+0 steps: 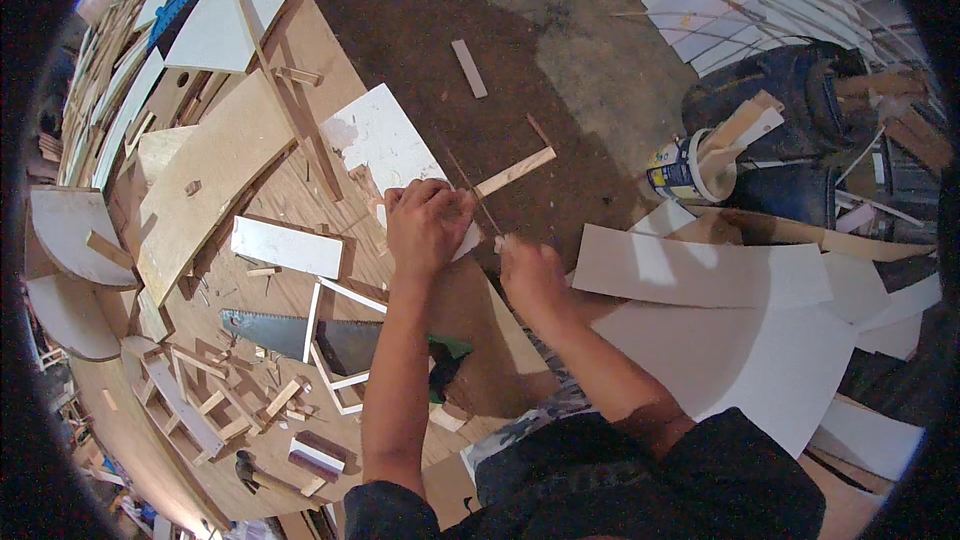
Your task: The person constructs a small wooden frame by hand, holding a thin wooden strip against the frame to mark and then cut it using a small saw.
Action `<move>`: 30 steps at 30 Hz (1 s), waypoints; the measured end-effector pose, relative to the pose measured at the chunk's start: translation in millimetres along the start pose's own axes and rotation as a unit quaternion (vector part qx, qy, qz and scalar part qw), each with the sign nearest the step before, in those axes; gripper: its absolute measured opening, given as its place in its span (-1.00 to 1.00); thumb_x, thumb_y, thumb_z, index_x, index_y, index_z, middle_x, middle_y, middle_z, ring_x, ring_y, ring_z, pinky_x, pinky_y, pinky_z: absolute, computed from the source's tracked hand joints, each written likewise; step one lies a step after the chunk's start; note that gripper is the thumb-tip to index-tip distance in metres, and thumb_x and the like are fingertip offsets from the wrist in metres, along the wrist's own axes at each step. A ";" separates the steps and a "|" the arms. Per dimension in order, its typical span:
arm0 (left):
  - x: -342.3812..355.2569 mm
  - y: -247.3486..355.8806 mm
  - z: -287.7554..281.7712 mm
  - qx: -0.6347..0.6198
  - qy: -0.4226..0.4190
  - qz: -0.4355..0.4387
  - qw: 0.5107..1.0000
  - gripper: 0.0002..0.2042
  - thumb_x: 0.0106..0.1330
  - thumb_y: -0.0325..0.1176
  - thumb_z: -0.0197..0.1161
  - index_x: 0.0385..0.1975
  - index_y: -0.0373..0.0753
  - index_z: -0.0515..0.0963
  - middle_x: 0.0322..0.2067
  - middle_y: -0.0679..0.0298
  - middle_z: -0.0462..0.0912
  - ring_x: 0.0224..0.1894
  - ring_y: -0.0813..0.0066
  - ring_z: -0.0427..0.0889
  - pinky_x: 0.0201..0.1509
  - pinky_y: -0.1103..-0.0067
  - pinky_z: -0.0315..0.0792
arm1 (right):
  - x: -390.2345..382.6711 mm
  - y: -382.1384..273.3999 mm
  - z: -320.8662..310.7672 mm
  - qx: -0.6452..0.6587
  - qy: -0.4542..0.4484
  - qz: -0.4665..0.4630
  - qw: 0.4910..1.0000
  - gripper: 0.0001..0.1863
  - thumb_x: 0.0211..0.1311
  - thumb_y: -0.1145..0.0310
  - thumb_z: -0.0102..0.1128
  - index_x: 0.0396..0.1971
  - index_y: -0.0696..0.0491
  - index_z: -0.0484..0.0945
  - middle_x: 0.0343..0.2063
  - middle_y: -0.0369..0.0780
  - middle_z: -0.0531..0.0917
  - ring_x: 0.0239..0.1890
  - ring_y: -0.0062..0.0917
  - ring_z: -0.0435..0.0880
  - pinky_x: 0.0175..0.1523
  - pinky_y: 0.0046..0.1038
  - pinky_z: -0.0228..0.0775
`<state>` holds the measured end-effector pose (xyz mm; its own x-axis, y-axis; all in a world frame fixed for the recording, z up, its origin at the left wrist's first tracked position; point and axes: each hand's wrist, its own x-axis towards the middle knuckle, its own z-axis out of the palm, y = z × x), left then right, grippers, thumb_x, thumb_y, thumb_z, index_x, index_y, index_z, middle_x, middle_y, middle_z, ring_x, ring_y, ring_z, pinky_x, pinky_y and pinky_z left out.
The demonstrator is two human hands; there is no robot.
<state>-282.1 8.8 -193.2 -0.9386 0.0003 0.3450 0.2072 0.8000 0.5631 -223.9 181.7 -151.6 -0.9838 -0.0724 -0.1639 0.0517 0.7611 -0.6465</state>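
Observation:
My left hand point(430, 225) has its fingers curled over the edge of a white, scuffed board point(385, 130) at the workbench's edge. My right hand point(530, 270) is closed round the near end of a long, thin blade point(472, 190), which runs along the board's edge beside my left fingers. A short light wooden strip point(515, 170) sticks out beyond that edge over the dark floor. Below my left hand, a handsaw point(265, 325) lies under a white angled frame point(312, 310) on the bench.
The plywood bench point(200, 480) bears offcuts, a white block point(285, 245), a hammer point(260, 475) and curved panels point(75, 235). White sheets point(720, 370) lie at the right, near a bucket of scraps point(680, 170) and black containers point(750, 90). A loose strip point(468, 68) lies on the floor.

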 end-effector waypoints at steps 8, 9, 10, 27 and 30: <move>1.2 3.6 -0.6 -0.004 0.011 0.011 1.000 -0.88 0.16 -0.22 0.54 -0.46 -0.07 0.76 -0.35 0.42 0.73 -0.22 0.42 0.69 -0.01 0.38 0.35 | 13.4 1.9 0.9 -0.022 -0.035 0.013 0.999 -0.81 0.40 0.43 0.12 -0.12 0.12 0.67 -0.29 0.09 0.73 -0.15 0.16 0.69 -0.07 0.10 0.53; 1.7 3.5 -1.0 0.012 0.009 0.005 1.000 -0.88 0.16 -0.22 0.54 -0.47 -0.07 0.76 -0.35 0.42 0.72 -0.22 0.42 0.68 -0.01 0.38 0.35 | 8.9 3.9 0.2 0.009 0.002 -0.028 1.000 -0.83 0.40 0.42 0.13 -0.15 0.12 0.66 -0.30 0.09 0.73 -0.16 0.15 0.69 -0.08 0.11 0.53; 3.2 2.5 -1.5 0.013 0.012 0.006 1.000 -0.88 0.16 -0.22 0.54 -0.47 -0.07 0.76 -0.35 0.42 0.72 -0.22 0.42 0.68 -0.01 0.38 0.35 | 11.4 6.2 0.9 0.009 0.003 -0.031 0.999 -0.83 0.40 0.42 0.13 -0.15 0.12 0.66 -0.30 0.09 0.73 -0.16 0.15 0.69 -0.08 0.11 0.53; 0.1 -1.0 -0.6 0.000 0.007 0.018 1.000 -0.89 0.18 -0.24 0.52 -0.44 -0.08 0.75 -0.32 0.42 0.72 -0.21 0.42 0.68 -0.02 0.38 0.35 | 10.3 3.9 3.8 -0.058 -0.039 0.017 0.997 -0.83 0.43 0.37 0.12 -0.28 0.11 0.66 -0.46 0.11 0.69 -0.33 0.16 0.70 -0.18 0.10 0.55; 1.7 0.9 1.1 -0.007 0.006 0.012 1.000 -0.88 0.15 -0.23 0.53 -0.43 -0.06 0.75 -0.31 0.42 0.72 -0.19 0.43 0.68 -0.01 0.37 0.35 | 13.4 4.0 4.3 -0.082 -0.005 0.024 0.996 -0.84 0.40 0.41 0.11 -0.26 0.12 0.66 -0.45 0.11 0.69 -0.33 0.16 0.70 -0.17 0.10 0.55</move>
<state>-283.7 10.2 -192.9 -0.9298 0.0115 0.3678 0.2333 0.7915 0.5649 -236.1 181.0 -159.6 -0.9790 -0.0387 -0.2004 0.0698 0.8592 -0.5068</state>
